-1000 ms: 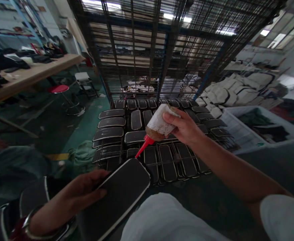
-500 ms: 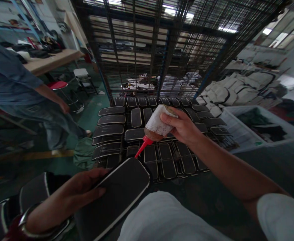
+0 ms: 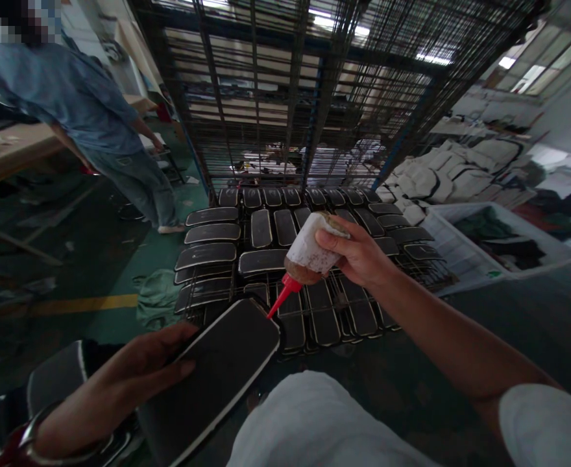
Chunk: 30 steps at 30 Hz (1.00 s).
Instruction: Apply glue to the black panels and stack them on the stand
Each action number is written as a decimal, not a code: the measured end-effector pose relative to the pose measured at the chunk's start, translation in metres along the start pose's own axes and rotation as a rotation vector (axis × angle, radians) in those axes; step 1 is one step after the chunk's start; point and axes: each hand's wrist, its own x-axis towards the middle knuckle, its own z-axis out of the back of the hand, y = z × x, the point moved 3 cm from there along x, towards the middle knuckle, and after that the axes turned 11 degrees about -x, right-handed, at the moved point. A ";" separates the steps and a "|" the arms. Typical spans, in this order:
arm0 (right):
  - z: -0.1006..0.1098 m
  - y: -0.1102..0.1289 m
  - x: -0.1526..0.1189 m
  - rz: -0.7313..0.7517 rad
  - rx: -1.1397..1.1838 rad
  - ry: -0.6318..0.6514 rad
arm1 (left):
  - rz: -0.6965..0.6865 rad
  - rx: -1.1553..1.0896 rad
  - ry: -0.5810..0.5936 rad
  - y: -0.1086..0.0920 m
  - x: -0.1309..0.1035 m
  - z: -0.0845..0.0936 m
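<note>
The dark panel (image 3: 217, 373) slants across the lower centre, probably light and fairly stiff, best held by its sides, clear of the pale border. The left hand (image 3: 130, 373) pinches its left side, fingers partly closed. At centre, the right hand's (image 3: 363, 253) fingers curl around a soft-looking bottle (image 3: 312, 246), its red nozzle (image 3: 283, 295) at the panel's far end.

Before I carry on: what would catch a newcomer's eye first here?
Probably the white squeeze bottle in the right hand, its red nozzle angled down to the far end of the dark panel in the left hand. Next, the rows of similar pale-edged panels on the low rack beyond, below a big upright wire grid.
</note>
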 end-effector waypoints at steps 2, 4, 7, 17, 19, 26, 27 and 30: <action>0.002 -0.002 -0.003 -0.009 0.007 -0.015 | 0.030 0.143 0.092 0.000 0.000 -0.003; 0.005 -0.005 -0.005 -0.015 0.015 -0.029 | -0.005 0.191 0.103 -0.002 0.001 -0.003; 0.007 -0.009 -0.007 -0.021 0.031 -0.052 | -0.043 0.138 0.041 -0.001 0.002 -0.001; 0.005 -0.034 0.001 -0.095 0.129 -0.250 | -0.008 -0.113 -0.111 0.001 0.002 -0.019; 0.002 -0.039 0.001 -0.118 0.141 -0.272 | -0.008 -0.127 -0.135 0.001 0.002 -0.020; -0.014 -0.046 -0.008 -0.156 0.153 -0.243 | -0.029 -0.180 -0.126 0.006 0.007 -0.016; -0.017 -0.047 -0.010 -0.160 0.158 -0.230 | -0.033 -0.178 -0.118 0.007 0.008 -0.015; -0.025 -0.049 -0.015 -0.179 0.164 -0.205 | -0.050 -0.175 -0.092 0.008 0.009 -0.013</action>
